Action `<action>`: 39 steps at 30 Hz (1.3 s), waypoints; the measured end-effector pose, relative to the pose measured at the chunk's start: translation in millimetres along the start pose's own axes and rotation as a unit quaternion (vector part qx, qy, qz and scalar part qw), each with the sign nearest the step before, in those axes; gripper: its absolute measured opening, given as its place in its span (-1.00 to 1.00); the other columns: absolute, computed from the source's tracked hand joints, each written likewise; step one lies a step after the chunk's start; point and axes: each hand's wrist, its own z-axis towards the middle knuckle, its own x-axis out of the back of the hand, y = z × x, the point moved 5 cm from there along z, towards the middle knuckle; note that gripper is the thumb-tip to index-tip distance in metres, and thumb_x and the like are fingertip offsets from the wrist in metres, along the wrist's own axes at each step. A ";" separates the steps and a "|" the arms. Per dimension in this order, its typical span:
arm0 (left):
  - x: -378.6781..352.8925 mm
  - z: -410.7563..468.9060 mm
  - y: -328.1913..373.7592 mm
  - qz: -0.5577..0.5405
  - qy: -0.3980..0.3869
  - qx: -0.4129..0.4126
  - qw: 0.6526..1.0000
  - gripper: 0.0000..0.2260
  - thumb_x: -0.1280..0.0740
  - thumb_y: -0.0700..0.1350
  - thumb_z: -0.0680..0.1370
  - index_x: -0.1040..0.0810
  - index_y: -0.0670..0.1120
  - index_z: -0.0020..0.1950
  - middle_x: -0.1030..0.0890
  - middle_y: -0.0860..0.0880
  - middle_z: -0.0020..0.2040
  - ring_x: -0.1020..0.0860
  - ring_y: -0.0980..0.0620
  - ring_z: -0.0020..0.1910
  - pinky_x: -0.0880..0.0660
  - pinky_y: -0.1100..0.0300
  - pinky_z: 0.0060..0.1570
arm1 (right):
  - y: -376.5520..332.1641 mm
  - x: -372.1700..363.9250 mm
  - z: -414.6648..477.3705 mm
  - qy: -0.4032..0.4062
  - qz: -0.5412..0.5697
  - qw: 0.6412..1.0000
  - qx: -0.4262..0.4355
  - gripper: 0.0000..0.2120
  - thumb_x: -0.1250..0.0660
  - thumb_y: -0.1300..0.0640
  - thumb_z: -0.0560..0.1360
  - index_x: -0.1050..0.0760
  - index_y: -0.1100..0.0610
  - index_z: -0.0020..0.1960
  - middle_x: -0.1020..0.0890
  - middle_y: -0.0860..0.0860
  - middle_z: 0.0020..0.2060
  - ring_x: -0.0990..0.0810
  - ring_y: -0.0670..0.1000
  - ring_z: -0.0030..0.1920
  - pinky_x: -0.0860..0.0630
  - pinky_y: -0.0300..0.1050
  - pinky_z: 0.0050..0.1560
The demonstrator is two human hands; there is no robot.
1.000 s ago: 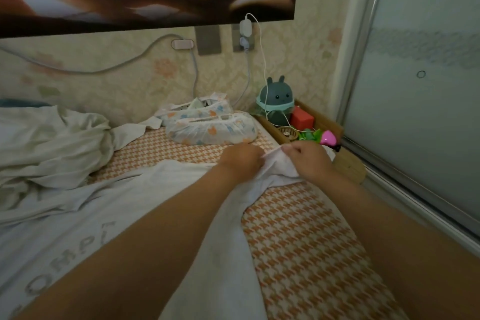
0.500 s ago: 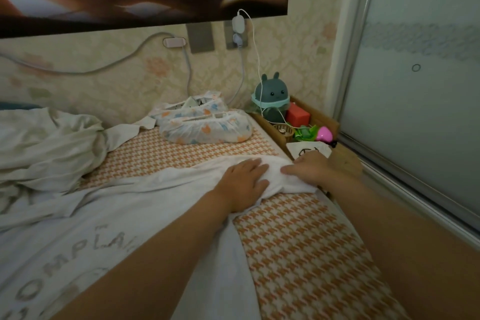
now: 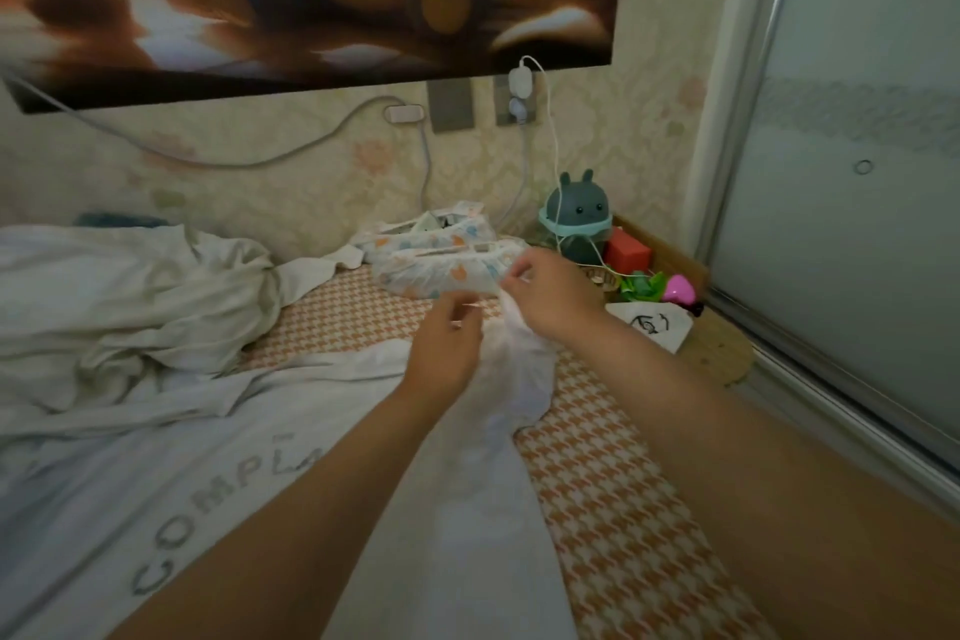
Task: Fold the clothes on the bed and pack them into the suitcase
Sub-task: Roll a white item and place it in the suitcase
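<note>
A white T-shirt (image 3: 218, 473) with grey lettering lies spread across the bed (image 3: 623, 509), which has an orange houndstooth sheet. One end of the shirt is lifted off the sheet near the bed's right side. My right hand (image 3: 550, 296) pinches that raised white cloth from above. My left hand (image 3: 447, 353) is beside it, fingers curled at the same fold; its grip on the cloth is blurred. No suitcase is in view.
A crumpled white sheet (image 3: 119, 307) lies at the left. Patterned packs (image 3: 441, 265) sit by the wall. A wooden side shelf (image 3: 691, 327) holds a grey rabbit lamp (image 3: 576, 218), a red box (image 3: 626, 250) and a pink toy (image 3: 680, 290). A sliding door (image 3: 841, 172) is right.
Both hands have risen from pressing the shirt's end flat on the bed and now hold that end lifted. The camera tilted up a little.
</note>
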 end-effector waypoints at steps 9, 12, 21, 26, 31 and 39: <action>145.4 -33.9 -81.8 -0.221 0.103 0.384 0.890 -0.38 -0.15 0.32 0.57 -0.54 -0.23 0.17 -0.61 -0.21 0.04 -0.57 -0.18 -0.02 -0.52 -0.04 0.10 | -74.9 -69.4 -14.4 -0.165 0.157 0.973 -0.034 -0.87 -0.32 0.22 0.55 -0.58 0.01 -0.02 -0.67 0.05 -0.05 -0.66 0.03 -0.17 -0.62 -0.10 -0.24; 146.4 -44.5 -81.8 -0.056 0.008 0.313 0.948 -0.55 -0.49 0.16 0.38 -0.56 -0.12 0.09 -0.61 -0.10 -0.18 -0.59 -0.09 -0.21 -0.50 0.15 -0.24 | -61.6 -97.3 -32.9 -0.253 0.017 0.967 0.038 -0.72 -0.26 0.32 0.51 -0.65 0.01 -0.17 -0.66 -0.05 -0.11 -0.62 -0.01 -0.07 -0.60 -0.11 -0.04; 193.8 -43.5 -79.9 0.358 0.023 -0.003 0.934 -0.64 -0.32 -0.23 0.40 -0.57 -0.05 0.18 -0.51 -0.11 0.16 -0.52 -0.13 0.09 -0.47 0.07 0.08 | -61.0 -134.0 -62.2 -0.331 -0.145 0.916 0.176 -0.52 -0.49 -0.28 0.27 -0.57 -0.14 0.13 -0.47 -0.15 -0.02 -0.47 -0.11 -0.02 -0.50 -0.13 0.01; 165.5 -76.2 -63.6 0.407 -0.207 -0.143 0.878 -0.71 -0.35 0.21 0.40 -0.61 0.16 0.06 -0.58 0.19 -0.03 -0.52 0.18 -0.02 -0.44 0.22 0.05 | -75.2 -134.6 -69.7 -0.337 -0.082 0.916 0.203 -0.84 -0.53 0.03 0.33 -0.56 -0.06 -0.17 -0.58 -0.15 -0.21 -0.53 -0.13 -0.20 -0.43 -0.23 -0.22; 179.5 -85.8 -58.7 0.334 -0.258 -0.010 0.907 -0.93 -0.37 -0.01 0.39 -0.63 0.04 -0.24 -0.63 0.12 -0.20 -0.56 0.16 -0.18 -0.53 0.14 -0.06 | -80.6 -134.9 -90.8 -0.517 -0.081 0.845 0.112 -0.80 -0.58 0.04 0.36 -0.65 -0.07 -0.04 -0.64 -0.16 -0.15 -0.57 -0.16 -0.18 -0.55 -0.28 -0.17; 189.8 -57.9 -71.4 0.429 -0.073 0.018 0.900 -0.77 -0.30 0.15 0.53 -0.49 0.05 -0.22 -0.53 0.07 -0.14 -0.51 0.06 -0.12 -0.45 0.14 -0.11 | -73.8 -120.0 -38.5 -0.163 -0.006 0.981 0.106 -0.85 -0.34 0.08 0.55 -0.69 0.06 -0.02 -0.69 0.01 -0.07 -0.64 0.05 -0.04 -0.59 -0.02 0.01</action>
